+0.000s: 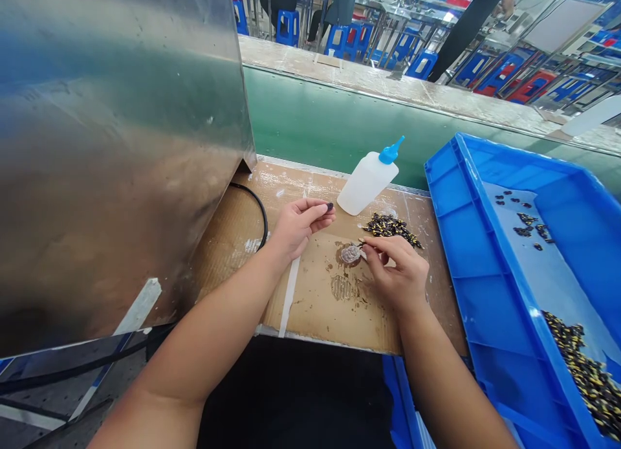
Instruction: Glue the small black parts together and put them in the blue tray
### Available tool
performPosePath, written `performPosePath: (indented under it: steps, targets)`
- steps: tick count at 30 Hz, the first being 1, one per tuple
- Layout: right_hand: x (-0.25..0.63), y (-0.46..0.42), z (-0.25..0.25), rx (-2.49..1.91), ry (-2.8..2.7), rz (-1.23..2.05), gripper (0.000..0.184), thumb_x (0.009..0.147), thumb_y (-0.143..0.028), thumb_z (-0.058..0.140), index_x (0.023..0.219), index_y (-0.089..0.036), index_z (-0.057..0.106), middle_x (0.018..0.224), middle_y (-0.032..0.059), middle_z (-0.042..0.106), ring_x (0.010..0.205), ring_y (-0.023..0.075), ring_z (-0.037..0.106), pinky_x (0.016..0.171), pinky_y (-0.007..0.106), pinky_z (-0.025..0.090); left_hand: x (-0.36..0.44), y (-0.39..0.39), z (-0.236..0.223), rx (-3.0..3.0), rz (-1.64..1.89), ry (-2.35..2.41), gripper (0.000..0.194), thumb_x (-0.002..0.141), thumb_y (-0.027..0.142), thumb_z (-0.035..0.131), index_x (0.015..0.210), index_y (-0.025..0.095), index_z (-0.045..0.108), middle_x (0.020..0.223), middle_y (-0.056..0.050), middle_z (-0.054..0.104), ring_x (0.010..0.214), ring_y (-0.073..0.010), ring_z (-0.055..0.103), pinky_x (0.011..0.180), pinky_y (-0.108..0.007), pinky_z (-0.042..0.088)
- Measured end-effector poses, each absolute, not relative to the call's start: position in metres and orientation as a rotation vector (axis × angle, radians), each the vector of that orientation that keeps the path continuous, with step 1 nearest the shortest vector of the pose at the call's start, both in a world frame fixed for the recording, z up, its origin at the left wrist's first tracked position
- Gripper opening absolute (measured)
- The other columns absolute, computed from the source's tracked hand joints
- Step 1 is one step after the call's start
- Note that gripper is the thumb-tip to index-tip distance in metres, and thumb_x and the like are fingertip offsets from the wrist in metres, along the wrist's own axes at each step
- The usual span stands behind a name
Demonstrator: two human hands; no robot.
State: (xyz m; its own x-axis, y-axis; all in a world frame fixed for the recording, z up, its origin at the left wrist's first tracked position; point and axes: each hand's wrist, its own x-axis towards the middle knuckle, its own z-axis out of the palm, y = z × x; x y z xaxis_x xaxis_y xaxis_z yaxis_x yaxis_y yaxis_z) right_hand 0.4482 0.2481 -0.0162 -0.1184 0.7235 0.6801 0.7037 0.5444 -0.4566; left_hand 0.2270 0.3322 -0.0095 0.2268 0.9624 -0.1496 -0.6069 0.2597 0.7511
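Note:
My left hand (299, 224) is closed in a pinch on a small black part (330, 206) held at its fingertips above a cardboard sheet (315, 306). My right hand (395, 271) is closed on a thin tool whose tip rests in a small glossy glue puddle (350, 253) on the cardboard. A pile of small black and gold parts (392, 227) lies just beyond my right hand. A white squeeze bottle with a blue nozzle (369, 177) lies tilted behind the pile.
A large steel panel (116, 151) fills the left. A black cable (259, 209) curves beside it. A blue tray (485, 255) on the right holds more small parts on white paper. A green conveyor belt (330, 122) runs behind. People and blue stools are far back.

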Motion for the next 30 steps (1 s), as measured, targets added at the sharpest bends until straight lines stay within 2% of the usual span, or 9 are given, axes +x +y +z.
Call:
performPosePath:
  steps: [3,7,11,15,18,22,26,30]
  targets:
    - [0.447,0.245,-0.014,-1.195,-1.702,0.046,0.018,0.096,-0.015,0.073,0.11,-0.026,0.078,0.094,0.0046,0.077,0.068,0.0166,0.062,0.062,0.034,0.052,0.226,0.331,-0.007,0.593,1.149,0.65,0.024,0.074,0.021,0.09,0.089,0.012,0.074,0.089,-0.01,0.079,0.08,-0.0147,0.075,0.081,-0.026,0.061]
    - [0.447,0.242,-0.012,-1.115,-1.56,-0.018,0.016,0.094,-0.017,0.074,0.106,-0.026,0.077,0.094,0.0053,0.077,0.075,0.0194,0.067,0.064,0.035,0.054,0.225,0.329,-0.005,0.573,1.127,0.607,0.025,0.073,0.023,0.092,0.088,0.013,0.075,0.092,-0.01,0.079,0.081,-0.0138,0.074,0.081,-0.024,0.061]
    - [0.449,0.241,-0.011,-1.268,-1.668,0.133,0.005,0.094,-0.021,0.073,0.096,-0.025,0.077,0.086,0.0029,0.076,0.067,0.0169,0.064,0.062,0.033,0.054,0.225,0.328,-0.007,0.601,1.108,0.588,0.03,0.07,0.026,0.096,0.088,0.013,0.076,0.091,-0.01,0.079,0.081,-0.0134,0.073,0.079,-0.023,0.059]
    - [0.447,0.241,-0.012,-1.291,-1.48,0.18,0.008,0.096,-0.031,0.074,0.099,-0.023,0.077,0.093,0.0058,0.077,0.079,0.0204,0.071,0.07,0.035,0.058,0.228,0.327,-0.011,0.689,1.101,0.613,0.032,0.07,0.031,0.096,0.09,0.014,0.078,0.09,-0.009,0.078,0.079,-0.0131,0.071,0.077,-0.024,0.057]
    - [0.443,0.243,-0.012,-1.328,-1.397,0.45,0.018,0.098,-0.04,0.074,0.103,-0.023,0.076,0.095,0.0062,0.079,0.077,0.0188,0.071,0.069,0.033,0.059,0.233,0.325,-0.015,0.876,1.128,0.688,0.034,0.074,0.04,0.093,0.091,0.014,0.079,0.089,-0.01,0.077,0.079,-0.0144,0.07,0.078,-0.027,0.057]
    - [0.438,0.248,-0.008,-1.147,-1.237,1.01,0.033,0.097,-0.055,0.075,0.104,-0.024,0.066,0.122,0.011,0.08,0.07,0.0147,0.067,0.059,0.029,0.055,0.237,0.316,-0.016,1.244,1.206,0.858,0.031,0.089,0.048,0.081,0.097,0.017,0.081,0.089,-0.009,0.078,0.079,-0.0168,0.069,0.077,-0.03,0.057]
    - [0.438,0.25,-0.002,-1.0,-1.128,1.36,0.043,0.091,-0.061,0.079,0.1,-0.026,0.055,0.134,0.0139,0.076,0.072,0.0159,0.066,0.051,0.027,0.047,0.237,0.306,-0.01,1.708,1.315,0.941,0.016,0.1,0.036,0.07,0.1,0.024,0.081,0.097,-0.006,0.08,0.09,-0.0179,0.072,0.087,-0.032,0.056]
    - [0.441,0.25,0.005,-0.98,-1.108,1.43,0.047,0.087,-0.063,0.08,0.099,-0.026,0.052,0.135,0.0157,0.075,0.076,0.0179,0.068,0.049,0.027,0.043,0.236,0.302,-0.006,1.908,1.336,0.861,0.014,0.101,0.027,0.067,0.103,0.027,0.082,0.115,-0.006,0.081,0.112,-0.0203,0.075,0.105,-0.036,0.057]
